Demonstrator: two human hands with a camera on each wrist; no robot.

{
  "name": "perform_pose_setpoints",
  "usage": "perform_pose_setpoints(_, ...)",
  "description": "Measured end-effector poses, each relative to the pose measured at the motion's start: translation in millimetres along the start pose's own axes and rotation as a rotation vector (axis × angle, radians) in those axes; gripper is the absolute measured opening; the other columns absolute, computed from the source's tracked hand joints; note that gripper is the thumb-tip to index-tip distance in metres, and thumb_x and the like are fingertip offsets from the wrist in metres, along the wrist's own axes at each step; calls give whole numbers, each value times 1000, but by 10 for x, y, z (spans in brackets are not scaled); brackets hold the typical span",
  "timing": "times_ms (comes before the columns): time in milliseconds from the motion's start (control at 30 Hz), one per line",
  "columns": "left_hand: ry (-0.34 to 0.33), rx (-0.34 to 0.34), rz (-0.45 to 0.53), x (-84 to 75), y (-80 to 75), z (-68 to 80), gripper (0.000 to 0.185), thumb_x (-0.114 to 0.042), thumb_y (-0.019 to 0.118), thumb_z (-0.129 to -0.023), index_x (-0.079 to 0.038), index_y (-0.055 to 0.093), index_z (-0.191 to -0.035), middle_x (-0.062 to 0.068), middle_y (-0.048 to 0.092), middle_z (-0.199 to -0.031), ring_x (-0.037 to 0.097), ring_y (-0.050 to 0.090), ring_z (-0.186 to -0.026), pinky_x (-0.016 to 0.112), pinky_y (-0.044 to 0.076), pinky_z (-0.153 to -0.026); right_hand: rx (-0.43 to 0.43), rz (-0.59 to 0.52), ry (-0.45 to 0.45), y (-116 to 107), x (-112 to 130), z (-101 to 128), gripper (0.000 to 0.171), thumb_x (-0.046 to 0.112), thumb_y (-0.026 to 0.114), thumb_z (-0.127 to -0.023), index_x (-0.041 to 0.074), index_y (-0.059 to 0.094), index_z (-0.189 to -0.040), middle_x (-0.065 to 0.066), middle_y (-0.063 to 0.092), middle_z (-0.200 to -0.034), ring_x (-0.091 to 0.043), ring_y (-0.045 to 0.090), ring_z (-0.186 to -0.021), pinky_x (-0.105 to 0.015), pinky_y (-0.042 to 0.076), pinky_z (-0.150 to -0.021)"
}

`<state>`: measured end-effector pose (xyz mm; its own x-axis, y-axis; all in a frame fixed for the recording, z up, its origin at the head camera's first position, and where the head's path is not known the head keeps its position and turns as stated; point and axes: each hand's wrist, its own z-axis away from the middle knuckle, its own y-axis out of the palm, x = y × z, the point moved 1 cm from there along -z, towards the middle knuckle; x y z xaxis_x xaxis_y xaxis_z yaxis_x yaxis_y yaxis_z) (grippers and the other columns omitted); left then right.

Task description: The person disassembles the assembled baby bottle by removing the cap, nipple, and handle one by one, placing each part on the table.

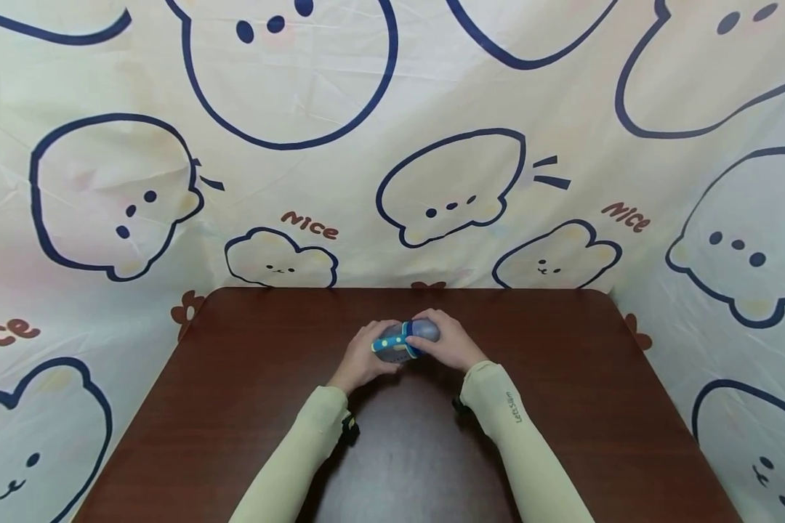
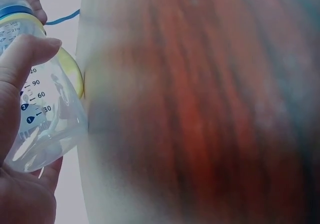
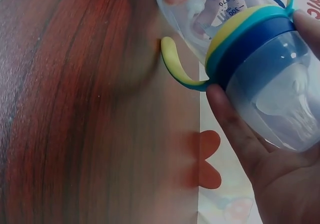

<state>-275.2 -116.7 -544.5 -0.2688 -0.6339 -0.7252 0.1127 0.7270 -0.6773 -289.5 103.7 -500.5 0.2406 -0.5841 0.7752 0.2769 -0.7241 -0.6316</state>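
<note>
A clear baby bottle point(image 1: 389, 351) lies tilted on its side between both hands, over the far half of the table. My left hand point(image 1: 361, 357) grips its body, the thumb point(image 2: 30, 58) across the printed measuring scale point(image 2: 33, 97). The bottle's interior looks clear in the left wrist view. At the other end, my right hand point(image 1: 456, 344) holds the bottle by its blue collar point(image 3: 250, 48) and clear domed cap point(image 3: 280, 103), with a teat visible inside. Yellow-and-teal side handles point(image 3: 175, 66) stick out from the collar.
The dark brown wooden table point(image 1: 235, 421) extends around both forearms. A cream cloth point(image 1: 340, 174) printed with cartoon animals hangs behind the table and along both sides. Dark straps with small devices point(image 1: 349, 428) show at the cuffs.
</note>
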Motion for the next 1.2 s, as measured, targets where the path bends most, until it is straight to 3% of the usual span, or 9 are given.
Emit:
perform_pose_setpoints(500,-5,35,15,-4,-31,-14,80,-22,96,-73,-34,56,-141,1,59,-130,26,52,-119,56,49,-101,22,-67,-28,-15,-83,-16,46,37,78,-93,20,60,-132,-5,59,-130,-27,55,-116,-49,51,-101)
perform_pose_setpoints(1200,16,30,8,-9,-26,-11,81,-18,96,-73,-32,56,-142,3,60,-129,27,52,-118,55,49,-101,-37,-25,-104,78,-147,23,48,42,77,-93,20,60,-132,-4,54,-122,-24,57,-110,-45,55,-93)
